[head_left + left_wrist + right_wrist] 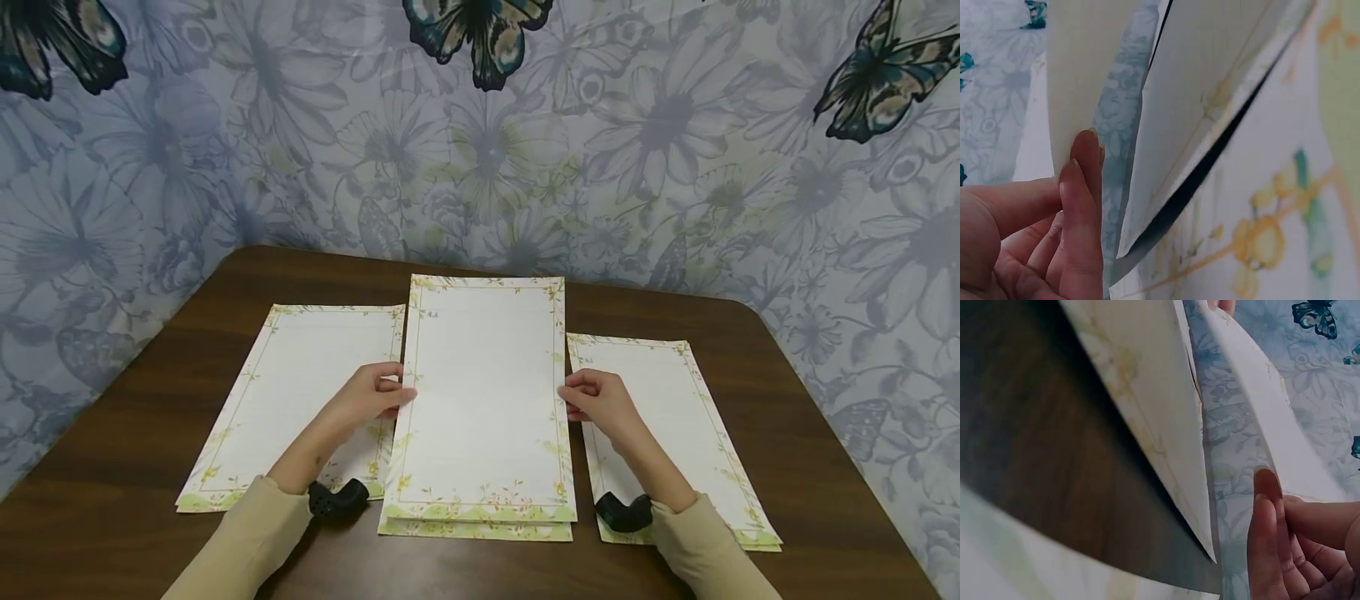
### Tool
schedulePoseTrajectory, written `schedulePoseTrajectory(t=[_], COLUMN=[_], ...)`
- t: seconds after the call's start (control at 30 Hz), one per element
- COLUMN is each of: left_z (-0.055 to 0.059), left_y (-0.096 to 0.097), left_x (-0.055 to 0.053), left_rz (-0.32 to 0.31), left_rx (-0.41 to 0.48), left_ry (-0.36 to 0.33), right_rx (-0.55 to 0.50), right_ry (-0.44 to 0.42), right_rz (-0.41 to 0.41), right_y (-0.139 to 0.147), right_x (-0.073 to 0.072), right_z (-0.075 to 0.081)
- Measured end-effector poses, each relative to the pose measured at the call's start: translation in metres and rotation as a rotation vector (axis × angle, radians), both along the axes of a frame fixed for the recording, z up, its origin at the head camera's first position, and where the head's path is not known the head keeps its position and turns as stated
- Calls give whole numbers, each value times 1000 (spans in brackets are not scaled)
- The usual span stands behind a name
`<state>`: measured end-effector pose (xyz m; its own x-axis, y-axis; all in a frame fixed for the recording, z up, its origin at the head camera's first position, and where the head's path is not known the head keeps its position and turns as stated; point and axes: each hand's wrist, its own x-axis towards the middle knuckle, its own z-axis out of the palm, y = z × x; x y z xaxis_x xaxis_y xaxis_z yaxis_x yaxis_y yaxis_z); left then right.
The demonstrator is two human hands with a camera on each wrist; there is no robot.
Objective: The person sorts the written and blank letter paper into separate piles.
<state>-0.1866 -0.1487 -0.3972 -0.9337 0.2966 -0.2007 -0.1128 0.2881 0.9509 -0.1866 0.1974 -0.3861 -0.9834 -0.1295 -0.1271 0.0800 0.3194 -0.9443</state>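
Between both hands is a white sheet of paper (487, 392) with a yellow-green floral border, pinched at its two side edges. My left hand (378, 393) grips the left edge between thumb and fingers, and my right hand (600, 398) does the same on the right. In the right wrist view the held sheet (1260, 394) stands raised and slightly bowed, apart from the papers below. Under its lower end, the edge of another bordered paper (480, 531) shows; the rest of that paper is hidden.
Matching bordered papers lie at the left (300, 367) and at the right (652, 392), each partly under a forearm. The brown wooden table (105, 467) has rounded far corners and meets a flower-and-butterfly backdrop (480, 167). Black wrist devices (339, 500) sit at both cuffs.
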Motion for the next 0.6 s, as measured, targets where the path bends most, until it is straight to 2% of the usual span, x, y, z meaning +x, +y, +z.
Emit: schedulePoseTrajectory(t=[0.13, 0.27, 0.43, 0.6], left_z=[12, 28, 40, 38], left_y=[9, 28, 70, 119], left_x=[-4, -11, -21, -26], left_rz=[-9, -35, -60, -64], left_rx=[11, 44, 75, 119], left_ry=[12, -11, -44, -89], right_rx=[-9, 29, 69, 117], right_ry=[-1, 1, 14, 9], right_rz=[-55, -85, -108, -121], right_y=[9, 32, 73, 117], right_x=[-5, -8, -1, 10], right_z=[8, 22, 31, 33])
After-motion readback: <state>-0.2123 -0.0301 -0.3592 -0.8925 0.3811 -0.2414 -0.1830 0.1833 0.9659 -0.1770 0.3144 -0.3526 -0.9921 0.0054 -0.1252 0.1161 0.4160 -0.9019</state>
